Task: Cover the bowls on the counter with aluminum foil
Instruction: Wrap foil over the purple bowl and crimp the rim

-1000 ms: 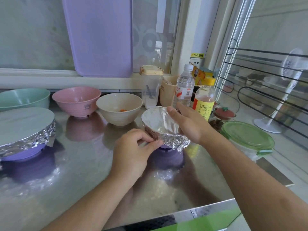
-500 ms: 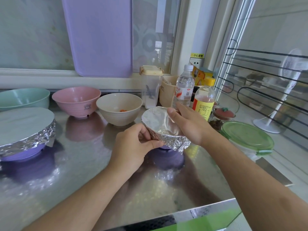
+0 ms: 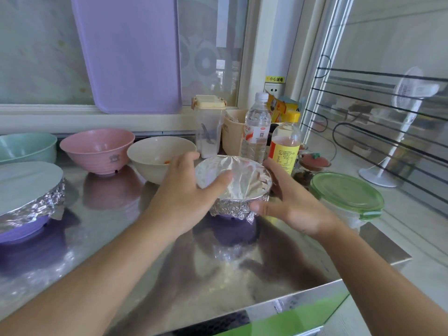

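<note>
The left hand [image 3: 191, 197] cups the left side of the small purple bowl capped in crinkled aluminium foil [image 3: 234, 187], thumb laid across the foil top and fingers curved round the rim. The right hand [image 3: 288, 204] holds the opposite side, fingers wrapped behind the bowl and thumb pressed against the crimped foil skirt at the front. Gripping from both sides like this probably serves to squeeze the foil tight round the rim and keep the bowl from sliding.

The bowl stands on the shiny stainless-steel counter [image 3: 150, 258], near its middle. A larger purple bowl already sealed with foil [image 3: 29, 192] sits at the left edge. Behind are three uncovered bowls: a pale green bowl [image 3: 26, 146], a pink bowl [image 3: 97, 149] and a cream bowl [image 3: 155, 154], so I judge the task about half done. A lilac plastic tray [image 3: 131, 54] leans against the frosted window, bottles crowd the back right, and a green-lidded container [image 3: 346, 195] sits near the right hand.
</note>
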{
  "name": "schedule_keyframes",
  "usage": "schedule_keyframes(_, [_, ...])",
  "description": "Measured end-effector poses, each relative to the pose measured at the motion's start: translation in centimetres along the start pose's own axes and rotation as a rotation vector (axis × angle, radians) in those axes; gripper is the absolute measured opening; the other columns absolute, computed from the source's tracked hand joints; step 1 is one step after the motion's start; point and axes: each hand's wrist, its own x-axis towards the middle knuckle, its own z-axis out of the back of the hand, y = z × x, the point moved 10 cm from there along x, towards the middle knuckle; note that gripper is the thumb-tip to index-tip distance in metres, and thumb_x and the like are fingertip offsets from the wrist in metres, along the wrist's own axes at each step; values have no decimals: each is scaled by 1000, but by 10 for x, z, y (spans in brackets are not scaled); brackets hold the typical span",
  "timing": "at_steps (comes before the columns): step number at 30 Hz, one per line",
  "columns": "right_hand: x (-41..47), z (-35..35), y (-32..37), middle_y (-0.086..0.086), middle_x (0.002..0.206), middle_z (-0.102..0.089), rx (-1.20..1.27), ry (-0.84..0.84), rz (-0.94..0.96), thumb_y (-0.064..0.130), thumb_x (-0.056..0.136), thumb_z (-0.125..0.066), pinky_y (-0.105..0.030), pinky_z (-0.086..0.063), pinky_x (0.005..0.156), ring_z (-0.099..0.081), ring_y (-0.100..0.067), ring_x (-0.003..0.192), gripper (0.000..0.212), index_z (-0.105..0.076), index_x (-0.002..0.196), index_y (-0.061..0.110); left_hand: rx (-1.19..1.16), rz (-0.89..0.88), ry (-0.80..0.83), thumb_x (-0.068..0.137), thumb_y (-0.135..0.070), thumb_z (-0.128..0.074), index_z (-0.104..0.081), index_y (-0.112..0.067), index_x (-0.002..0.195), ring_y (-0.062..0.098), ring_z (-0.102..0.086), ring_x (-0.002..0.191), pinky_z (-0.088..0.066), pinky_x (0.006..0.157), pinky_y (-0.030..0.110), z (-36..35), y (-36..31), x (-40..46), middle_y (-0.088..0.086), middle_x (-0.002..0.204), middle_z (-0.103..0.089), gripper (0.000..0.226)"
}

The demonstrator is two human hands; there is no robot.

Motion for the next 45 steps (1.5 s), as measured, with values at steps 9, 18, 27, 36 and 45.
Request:
schedule_keyframes(9, [-5, 3, -4, 67, 105, -46, -159, -126, 81, 21, 74, -97, 7, -33, 87, -46, 37, 108, 83, -38, 115, 63, 256, -133, 217, 37, -91, -79, -42, -25, 125, 12, -46, 119, -47, 92, 32, -42, -19, 19, -11, 123, -45, 116])
schedule_keyframes(18, [0, -14, -26, 32, 155, -43, -76, -105, 5, 25, 77, -93, -13, -46, 106, -42, 11, 141, 141, 16, 165, 35, 217, -134, 143, 42, -82, -85, -42, -25, 139, 18, -49, 120, -50, 99, 41, -47, -5, 22, -6, 126, -46, 120])
schedule_keyframes(27, [3, -31, -34, 11, 139, -55, 77, -194, 18, -13, 76, -70, -14, -50, 95, -58, 5, 126, 106, -13, 157, 24, -126, -136, 19, 36, -64, -101, -37, -28, 135, -1, -51, 131, -47, 109, 32, -42, 0, 9, -16, 140, -53, 123])
schedule_keyframes(36, [8, -37, -38, 6, 142, -47, -74, -283, -8, 14, 65, -68, -19, -43, 106, -48, -7, 133, 92, -25, 146, 24, -89, -135, 24, 35, -75, -95, -36, -26, 140, 6, -51, 134, -49, 110, 40, -44, 6, 10, -13, 145, -49, 130])
schedule_keyframes(45, [-7, 7, -20, 20, 140, -47, -109, -124, -86, 24, 58, -94, -18, -48, 98, -48, -3, 133, 108, -28, 144, 32, -191, -101, 67, 36, -73, -99, -32, -40, 143, 5, -49, 137, -46, 114, 40, -45, 20, 4, -15, 147, -49, 131])
